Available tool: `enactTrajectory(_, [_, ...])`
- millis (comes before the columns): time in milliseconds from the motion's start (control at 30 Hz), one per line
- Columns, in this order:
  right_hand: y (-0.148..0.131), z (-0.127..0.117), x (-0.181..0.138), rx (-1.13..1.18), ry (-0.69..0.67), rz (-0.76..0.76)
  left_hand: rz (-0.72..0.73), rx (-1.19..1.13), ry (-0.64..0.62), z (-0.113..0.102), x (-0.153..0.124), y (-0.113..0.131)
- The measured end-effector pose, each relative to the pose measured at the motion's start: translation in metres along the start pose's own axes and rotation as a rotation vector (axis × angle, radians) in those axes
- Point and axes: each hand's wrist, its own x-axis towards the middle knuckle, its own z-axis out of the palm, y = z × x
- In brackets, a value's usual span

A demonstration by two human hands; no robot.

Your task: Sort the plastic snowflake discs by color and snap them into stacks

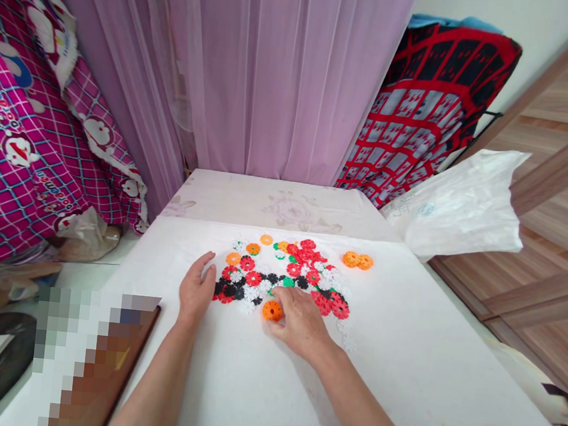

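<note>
My right hand (300,320) grips a small stack of orange flower-shaped plastic discs (272,311) between thumb and fingers, low over the white tabletop. Beyond it spreads a loose heap of similar notched discs in red (322,302), black (272,278), white (251,293), green (289,282) and orange. My left hand (197,290) rests at the left edge of the heap, thumb and fingers apart, nothing in it. A few single orange discs (233,259) lie near its fingertips. Toward the back right sits a separate orange cluster (358,260).
The table (400,358) has a white cover, with a flower-printed cloth (294,207) at its far end. A white plastic bag (466,204) hangs by the right edge. Purple curtains (297,74) stand behind; a brown-edged object (134,353), partly pixelated, is at the left.
</note>
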Motion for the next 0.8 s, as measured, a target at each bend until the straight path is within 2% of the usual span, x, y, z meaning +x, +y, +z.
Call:
enactTrajectory(167, [0.012, -0.008, 0.006, 0.042, 0.084, -0.002, -0.006, 0.001, -0.015, 0.000, 0.001, -0.002])
enactTrajectory(333, [0.041, -0.020, 0.048, -0.083, 0.184, 0.066, -0.002, 0.003, -0.012, 0.001, 0.002, -0.004])
enactTrajectory(533, [0.063, -0.014, 0.098, -0.246, 0.108, 0.172, -0.009, 0.002, -0.022, 0.002, 0.003, -0.007])
enactTrajectory(633, [0.066, -0.008, 0.097, -0.287, 0.067, 0.172, 0.000, 0.003, -0.021, 0.002, 0.003, -0.009])
enactTrajectory(800, [0.061, -0.001, 0.068, -0.283, 0.109, 0.067, -0.007, 0.012, -0.025, 0.002, 0.004, -0.009])
